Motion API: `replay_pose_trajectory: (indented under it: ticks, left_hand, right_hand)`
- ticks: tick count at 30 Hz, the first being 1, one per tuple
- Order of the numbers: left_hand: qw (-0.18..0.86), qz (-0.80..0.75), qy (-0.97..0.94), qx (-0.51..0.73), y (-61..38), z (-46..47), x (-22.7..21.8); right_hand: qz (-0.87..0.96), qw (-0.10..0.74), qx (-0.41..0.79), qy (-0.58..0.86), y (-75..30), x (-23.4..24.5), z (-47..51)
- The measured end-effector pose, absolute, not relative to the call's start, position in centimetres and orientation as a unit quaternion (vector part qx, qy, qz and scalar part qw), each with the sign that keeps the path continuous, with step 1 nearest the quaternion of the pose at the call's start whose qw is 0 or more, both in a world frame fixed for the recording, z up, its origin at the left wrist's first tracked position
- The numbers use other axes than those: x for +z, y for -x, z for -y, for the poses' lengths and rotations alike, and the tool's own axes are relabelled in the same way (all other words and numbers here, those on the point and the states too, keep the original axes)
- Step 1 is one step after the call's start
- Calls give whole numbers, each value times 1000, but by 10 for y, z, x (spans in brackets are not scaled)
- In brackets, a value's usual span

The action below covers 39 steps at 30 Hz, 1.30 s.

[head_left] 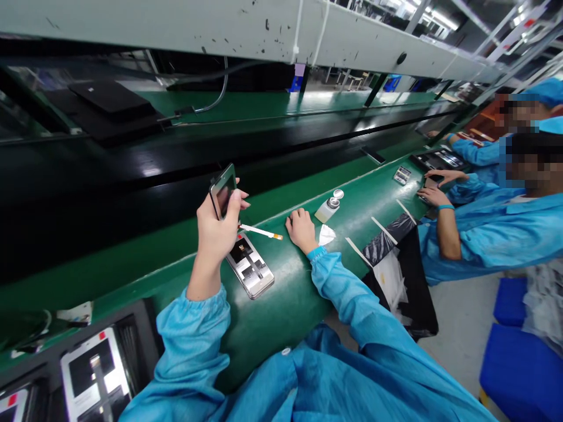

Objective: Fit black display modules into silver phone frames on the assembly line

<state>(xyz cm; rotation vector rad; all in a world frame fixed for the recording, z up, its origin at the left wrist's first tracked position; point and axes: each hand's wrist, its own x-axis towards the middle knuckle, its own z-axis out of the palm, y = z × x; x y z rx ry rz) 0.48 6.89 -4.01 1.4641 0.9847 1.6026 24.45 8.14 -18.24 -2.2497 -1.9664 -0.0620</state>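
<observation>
My left hand (216, 225) is closed around a dark, glossy phone-sized panel (225, 190), held tilted above the bench. A thin white strip with an orange end (263, 232) sticks out to the right beneath that hand; whether it joins the panel is hidden. Just below lies a phone (251, 268) with a silver frame, black and white patches and a red mark at its top. My right hand (301, 228) rests on the green bench with its fingers lightly bent and nothing visible in them. To its right are a small dispenser bottle with its lid up (329, 206) and a white wipe (326, 235).
A dark tray with similar phones (97, 375) sits at lower left. Beyond the bench edge runs a dark conveyor belt (176, 176). At right, a black bin with plastic wrapping (391, 281) stands near a co-worker's hands (437, 187). A grey beam (176, 29) crosses overhead.
</observation>
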Motion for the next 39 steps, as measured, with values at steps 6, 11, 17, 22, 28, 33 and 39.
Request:
replay_pose_trajectory:
  ticks: [6, 11, 17, 22, 28, 33, 39]
  left_hand:
    - [367, -385, -573, 623, -6, -68, -41]
    - [368, -390, -581, 612, -5, -69, -41]
    - [354, -397, -587, 611, -6, -71, -44]
    - [353, -395, -593, 606, -9, -70, -44]
    - [359, -398, -597, 597, -9, -70, -44]
    - [357, -398, -597, 598, -9, -71, -44]
    - [351, -393, -600, 602, -13, -69, -44]
  right_hand:
    - [672, 57, -23, 738, -248, -181, -89]
    - [672, 46, -13, 739, -246, -177, -90]
    - [661, 35, 4, 750, -245, -173, -89]
    - [656, 42, 27, 753, -245, -173, -88]
    - [661, 95, 64, 742, -238, -176, -62]
    - [656, 176, 108, 726, -238, -193, -23]
    - [596, 320, 186, 713, -262, -203, -13]
